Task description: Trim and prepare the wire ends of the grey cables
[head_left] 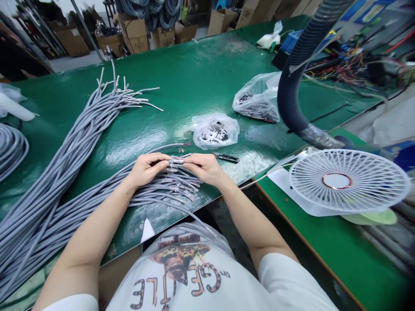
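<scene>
Between my two hands is the stripped end of a grey cable (177,161), with silvery shielding and thin wires showing. My left hand (151,167) pinches the cable on its grey side. Fingertips of my right hand (205,167) are closed on the stripped end. Under and beside both hands lies a bundle of grey cables (155,192), their stripped ends pointing right. Thread snips (227,157) rest on the table just past my right hand. One cable with bared red wires (185,144) lies just beyond my fingers.
A small plastic bag (215,131) of dark and white pieces and a larger bag (257,97) stand beyond my hands. Another grey cable bundle (87,116) covers the left. At right are a white fan (350,181) and a ribbed hose (292,86). Boxes (132,32) stand behind the green table (181,65).
</scene>
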Tool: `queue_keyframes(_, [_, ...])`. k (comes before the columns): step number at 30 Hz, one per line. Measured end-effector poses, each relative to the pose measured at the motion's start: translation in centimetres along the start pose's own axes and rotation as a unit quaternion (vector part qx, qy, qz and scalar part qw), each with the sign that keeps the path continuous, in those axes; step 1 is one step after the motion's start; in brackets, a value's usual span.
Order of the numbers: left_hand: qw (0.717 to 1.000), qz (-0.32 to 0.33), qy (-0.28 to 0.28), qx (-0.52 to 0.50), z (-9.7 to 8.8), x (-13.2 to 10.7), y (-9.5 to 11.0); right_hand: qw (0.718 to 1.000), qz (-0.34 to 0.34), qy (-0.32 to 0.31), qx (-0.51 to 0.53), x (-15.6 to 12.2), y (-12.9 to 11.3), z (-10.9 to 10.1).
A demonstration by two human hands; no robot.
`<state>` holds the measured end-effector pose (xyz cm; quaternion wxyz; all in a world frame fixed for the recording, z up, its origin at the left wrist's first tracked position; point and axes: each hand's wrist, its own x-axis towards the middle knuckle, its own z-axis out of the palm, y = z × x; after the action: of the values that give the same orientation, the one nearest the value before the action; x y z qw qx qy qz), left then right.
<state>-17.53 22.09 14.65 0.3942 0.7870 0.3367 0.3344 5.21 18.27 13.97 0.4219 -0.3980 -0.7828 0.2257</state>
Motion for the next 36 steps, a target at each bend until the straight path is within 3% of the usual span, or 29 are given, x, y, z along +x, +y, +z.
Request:
queue_keyframes(4, [0.999,0.023,0.016,0.037,0.3,0.1,0.0,0.994,-0.03,0.042,-0.099,-0.5,-0.8,0.1])
queue_keyframes(12, [0.997,0.057,-0.008,0.047,0.1,0.1,0.5,0.999,-0.018,0.043,-0.008,-1.0,-0.1,0.7])
queue_keyframes(22, [0.998,0.054,0.02,0.034,0.4,0.2,0.0,0.978,-0.053,0.074,-0.19,-1.4,-2.5,0.1])
queue_keyframes(36, [0.998,0.058,0.01,0.039,0.4,0.1,-0.2,0.977,-0.028,0.042,-0.208,-1.1,-2.7,0.0])
